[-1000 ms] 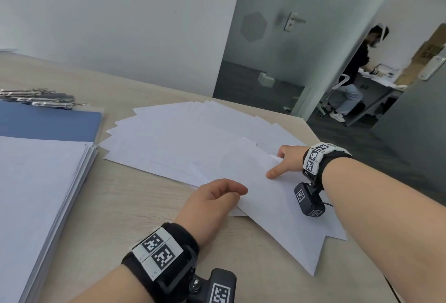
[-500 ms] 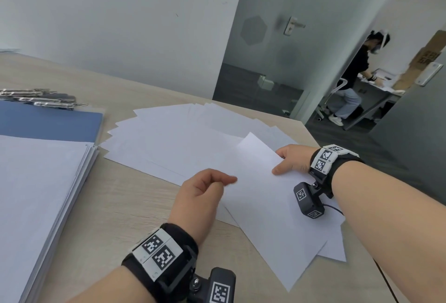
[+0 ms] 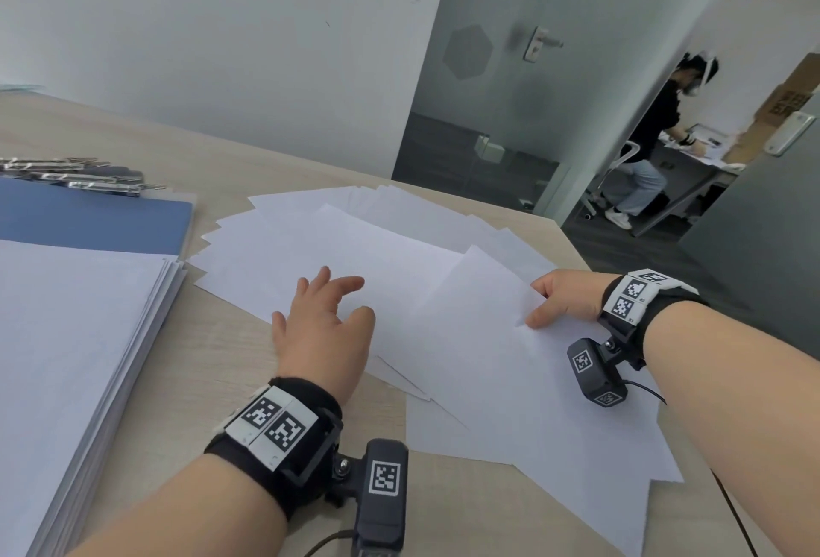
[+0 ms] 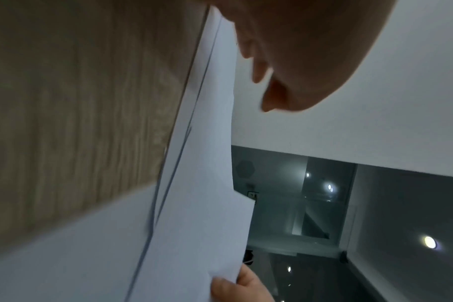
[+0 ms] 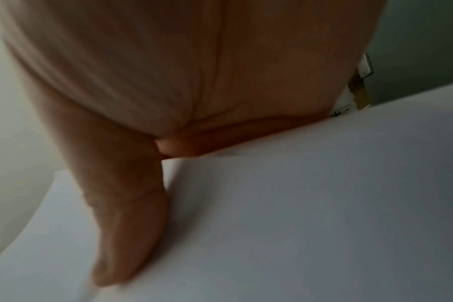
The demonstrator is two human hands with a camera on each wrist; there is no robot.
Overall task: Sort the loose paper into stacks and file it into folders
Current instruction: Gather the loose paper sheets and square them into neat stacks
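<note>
Partly done, by the look of it: squared paper stack [image 3: 66,361] sits at near-left of bench [image 3: 213,379], blue folder [image 3: 88,223] just behind it w/ binder clips [image 3: 71,177] on its far edge. Nothing visibly filed yet. Loose sheets [image 3: 355,246] lie fanned across bench centre, reaching twd the right edge.

Right hand [image 3: 563,299] pinches one sheet [image 3: 479,334] by its right edge, thumb on top, far end raised. Left hand [image 3: 324,325] released, fingers spread, over the fan; contact unclear.

Room: bare bench strip btwn stack and fan gives a path left. Right side tight; sheet corners near the bench edge, could slip off.
</note>
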